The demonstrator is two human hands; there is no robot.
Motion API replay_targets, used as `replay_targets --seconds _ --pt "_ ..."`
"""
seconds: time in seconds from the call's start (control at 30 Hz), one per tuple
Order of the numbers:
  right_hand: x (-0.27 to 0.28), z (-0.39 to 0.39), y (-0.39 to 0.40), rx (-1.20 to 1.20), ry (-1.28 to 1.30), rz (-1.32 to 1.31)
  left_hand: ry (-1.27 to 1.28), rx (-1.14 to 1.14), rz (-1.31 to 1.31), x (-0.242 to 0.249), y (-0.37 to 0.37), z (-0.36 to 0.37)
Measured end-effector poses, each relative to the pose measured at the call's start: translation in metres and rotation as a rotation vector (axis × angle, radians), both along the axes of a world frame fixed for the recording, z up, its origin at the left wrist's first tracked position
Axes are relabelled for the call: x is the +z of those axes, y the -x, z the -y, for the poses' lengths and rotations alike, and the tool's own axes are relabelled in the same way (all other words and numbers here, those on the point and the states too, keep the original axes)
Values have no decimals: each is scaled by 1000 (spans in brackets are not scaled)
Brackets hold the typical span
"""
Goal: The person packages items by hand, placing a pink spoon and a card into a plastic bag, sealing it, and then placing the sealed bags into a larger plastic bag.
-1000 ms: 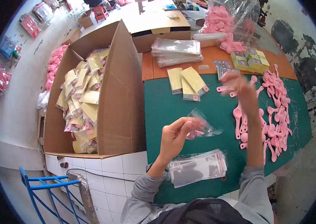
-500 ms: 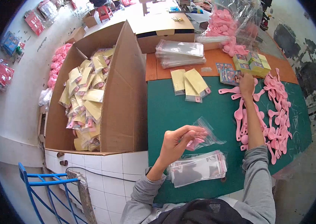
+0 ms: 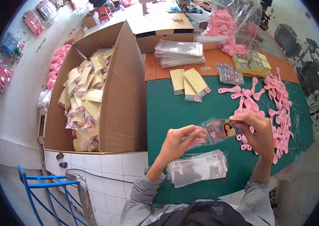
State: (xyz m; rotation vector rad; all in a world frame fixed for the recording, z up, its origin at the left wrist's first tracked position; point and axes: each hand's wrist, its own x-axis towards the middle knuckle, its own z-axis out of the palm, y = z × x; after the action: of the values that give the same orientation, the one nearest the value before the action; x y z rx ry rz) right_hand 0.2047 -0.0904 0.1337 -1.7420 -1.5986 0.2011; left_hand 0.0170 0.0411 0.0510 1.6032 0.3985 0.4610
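Observation:
My left hand [image 3: 184, 142] pinches a clear plastic bag [image 3: 201, 140], with something pink at its fingers. In my right hand [image 3: 258, 135] is a printed card [image 3: 223, 130] with a picture on it, gripped at its right end. The card's left end overlaps the bag's mouth. Just below my hands lies a stack of clear plastic bags [image 3: 197, 169] on the green table mat [image 3: 178, 113]. Pink spoons [image 3: 280, 116] are spread to the right, partly hidden behind my right hand. Beyond them sits a small pile of the same cards [image 3: 230, 74].
A large cardboard box [image 3: 123, 94] at left holds many filled packets [image 3: 86, 92]. Several packets [image 3: 191, 84] lie at the mat's far side. Behind are bundled cards [image 3: 252, 63], stacked plastic bags [image 3: 180, 52] and a bag of pink spoons [image 3: 221, 24]. A blue metal frame [image 3: 50, 180] stands lower left.
My right hand has come back from the card pile toward me, bringing a card to the bag. My left hand still holds the bag in nearly the same place.

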Motion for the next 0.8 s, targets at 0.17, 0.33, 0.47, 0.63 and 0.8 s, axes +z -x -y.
replay_targets --seconds 0.17,0.33,0.47,0.63,0.8 --pt "-8 1 4 -12 -38 14 80 -59 -27 -11 0 -2" --pt "-7 7 -5 35 11 -14 136 2 -6 -14 -2 -3" --pt "-5 8 -4 49 48 8 -42 -18 -70 -10 -2 0" --pt "-6 11 -2 56 97 69 -109 -8 -133 0 0 3" --pt "0 15 2 -30 174 79 -121 -1 -51 -6 -5 8"
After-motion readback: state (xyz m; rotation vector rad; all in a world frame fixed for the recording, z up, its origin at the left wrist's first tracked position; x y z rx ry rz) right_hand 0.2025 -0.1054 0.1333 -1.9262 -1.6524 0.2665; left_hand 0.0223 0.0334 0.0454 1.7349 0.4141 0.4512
